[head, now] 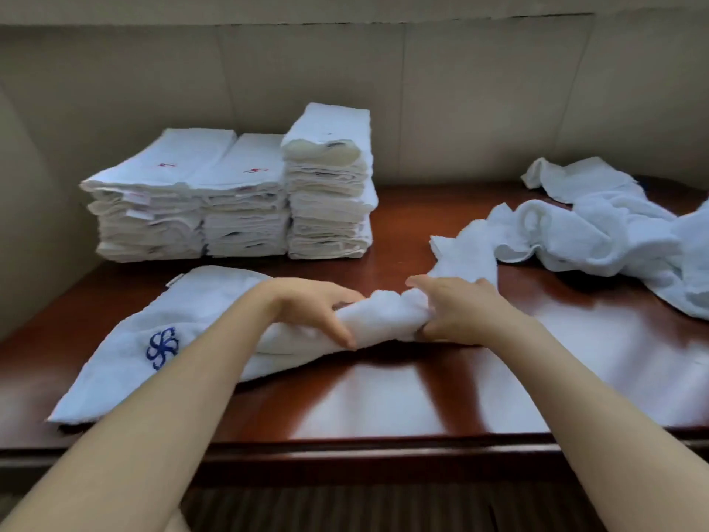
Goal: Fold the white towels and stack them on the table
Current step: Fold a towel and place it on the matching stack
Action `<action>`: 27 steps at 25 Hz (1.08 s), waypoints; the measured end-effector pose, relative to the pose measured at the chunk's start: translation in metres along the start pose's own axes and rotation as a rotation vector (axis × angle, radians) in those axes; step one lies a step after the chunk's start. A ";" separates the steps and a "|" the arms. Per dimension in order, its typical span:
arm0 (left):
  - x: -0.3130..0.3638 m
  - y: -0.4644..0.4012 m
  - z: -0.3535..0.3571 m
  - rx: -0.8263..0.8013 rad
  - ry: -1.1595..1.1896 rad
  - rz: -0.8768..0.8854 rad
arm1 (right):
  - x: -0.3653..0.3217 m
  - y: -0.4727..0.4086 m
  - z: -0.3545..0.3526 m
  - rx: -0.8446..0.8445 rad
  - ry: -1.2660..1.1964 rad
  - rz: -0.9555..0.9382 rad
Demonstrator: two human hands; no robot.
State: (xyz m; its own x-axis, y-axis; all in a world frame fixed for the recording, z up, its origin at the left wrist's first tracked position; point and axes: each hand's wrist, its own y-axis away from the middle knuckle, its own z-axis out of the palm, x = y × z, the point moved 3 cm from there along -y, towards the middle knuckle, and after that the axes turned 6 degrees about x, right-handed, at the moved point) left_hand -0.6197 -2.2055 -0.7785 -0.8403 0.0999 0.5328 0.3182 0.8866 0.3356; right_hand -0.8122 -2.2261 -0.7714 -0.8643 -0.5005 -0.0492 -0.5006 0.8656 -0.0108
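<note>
Desk [383, 397], dark red polished wood, glossy, carrying all items below. Stacks of folded towels [238, 201], three side by side at far left of desk against the wall; rightmost stack tallest, with uneven edges. Heap of unfolded towels [606, 232], crumpled, at far right of desk, one tail trailing toward desk centre. Towel in work [184, 320], white, blue embroidered emblem [162, 347] near its left end, lying near front of desk, left of centre; left part flat, right end bunched into a roll. Left hand [318, 309], clenched round the bunched roll, thumb underneath. Right hand [456, 312], gripping the same roll from the right, just beside the left hand. Risks, as judged: bunched end likely to give a crooked, lumpy fold unless spread flat first; near left corner close to desk front edge, liable to slide off the glossy surface if pulled; trailing tail of heap touching or nearly touching the right hand, could be dragged along; tallest stack could lean or topple if a further towel lands off-centre.
</note>
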 end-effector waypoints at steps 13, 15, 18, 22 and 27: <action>-0.119 0.119 -0.033 0.164 0.284 -0.258 | -0.092 -0.043 0.006 -0.221 -0.347 -0.024; -0.125 0.112 -0.045 0.166 0.272 -0.353 | -0.092 -0.052 0.007 -0.116 -0.385 0.034; -0.114 0.092 -0.057 0.135 -0.052 -0.402 | -0.092 -0.060 0.011 0.121 -0.342 0.053; -0.105 0.075 -0.065 0.484 -0.324 -0.483 | -0.084 -0.065 0.011 0.457 -0.348 0.124; -0.071 0.084 -0.073 1.558 -0.869 -0.245 | -0.074 -0.048 -0.013 1.121 -0.076 0.117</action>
State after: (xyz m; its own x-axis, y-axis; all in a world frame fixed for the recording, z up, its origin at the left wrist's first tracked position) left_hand -0.5008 -2.1713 -0.7312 -0.9291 -0.3557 -0.1012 -0.0669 0.4307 -0.9000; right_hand -0.7249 -2.2308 -0.7547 -0.8789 -0.4461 -0.1691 -0.0580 0.4516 -0.8903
